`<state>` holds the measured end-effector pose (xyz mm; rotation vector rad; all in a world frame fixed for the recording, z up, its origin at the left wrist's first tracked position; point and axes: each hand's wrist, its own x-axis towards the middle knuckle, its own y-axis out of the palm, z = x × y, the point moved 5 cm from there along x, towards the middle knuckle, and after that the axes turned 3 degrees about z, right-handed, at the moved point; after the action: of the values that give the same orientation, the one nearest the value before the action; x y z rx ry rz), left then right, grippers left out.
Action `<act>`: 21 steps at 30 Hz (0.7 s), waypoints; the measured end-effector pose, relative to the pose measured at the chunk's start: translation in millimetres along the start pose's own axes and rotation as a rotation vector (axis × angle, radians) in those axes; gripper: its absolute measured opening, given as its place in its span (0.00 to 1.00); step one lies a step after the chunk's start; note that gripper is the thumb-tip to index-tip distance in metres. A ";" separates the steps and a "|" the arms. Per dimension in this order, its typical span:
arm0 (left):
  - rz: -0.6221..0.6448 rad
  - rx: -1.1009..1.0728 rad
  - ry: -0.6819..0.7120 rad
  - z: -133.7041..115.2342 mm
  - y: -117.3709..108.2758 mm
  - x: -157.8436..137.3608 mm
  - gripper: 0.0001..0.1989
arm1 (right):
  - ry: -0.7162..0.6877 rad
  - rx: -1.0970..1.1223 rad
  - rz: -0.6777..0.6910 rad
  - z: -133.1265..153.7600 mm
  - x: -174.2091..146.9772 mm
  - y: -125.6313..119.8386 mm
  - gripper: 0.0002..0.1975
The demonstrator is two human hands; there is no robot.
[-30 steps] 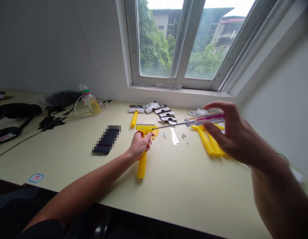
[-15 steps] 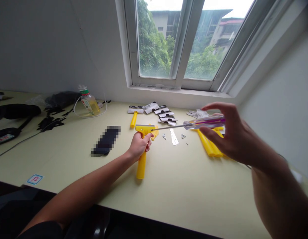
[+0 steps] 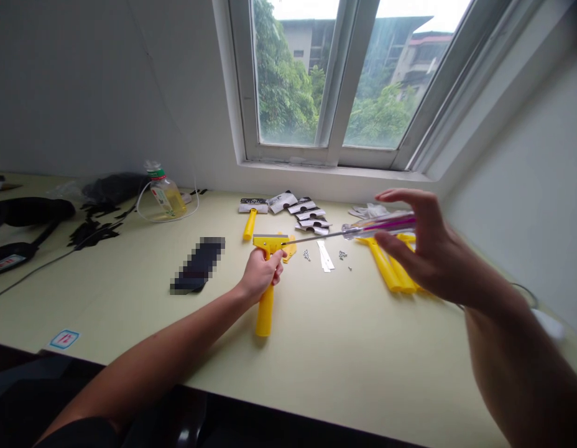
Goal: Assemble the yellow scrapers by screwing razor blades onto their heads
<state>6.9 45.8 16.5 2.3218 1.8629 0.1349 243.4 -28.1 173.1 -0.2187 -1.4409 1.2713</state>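
The left hand (image 3: 262, 274) had its fingers wrapped firmly round the neck of a yellow scraper (image 3: 265, 314), which was held near the front of the table (image 3: 326, 348) with the head pointing away from the person. Whether the lower end of its handle touched the table could not be told.

The right hand (image 3: 433, 249) stood behind a clear-handled screwdriver (image 3: 358, 230). The butt appeared to sit against the palm, with thumb and forefinger parted around the handle; contact of the thumb could not be confirmed. The tip met the right side of the scraper's head; its seating was too small to read.

In the inspector's judgement, sound practice at this point called for a braced scraper, steady palm pressure along the shaft, and short turns by the fingertips. The shaft ran in at a slant from the right; squaring it to the head would have lessened the risk of slipping. The left thumb lay close below the tip and was better kept lower.
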 end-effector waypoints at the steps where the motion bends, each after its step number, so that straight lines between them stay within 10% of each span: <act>1: -0.002 -0.002 0.004 -0.2 -0.2 0.0 0.10 | -0.031 0.027 0.054 1.4 0.1 1.9 0.20; 21: 0.016 0.008 -0.017 1.1 3.3 -2.2 0.11 | 0.014 -0.057 -0.014 5.3 -0.9 -4.2 0.18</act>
<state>9.8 42.9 16.1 2.3364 1.8401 0.1092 241.6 -33.4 177.0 -0.2553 -1.4653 1.2166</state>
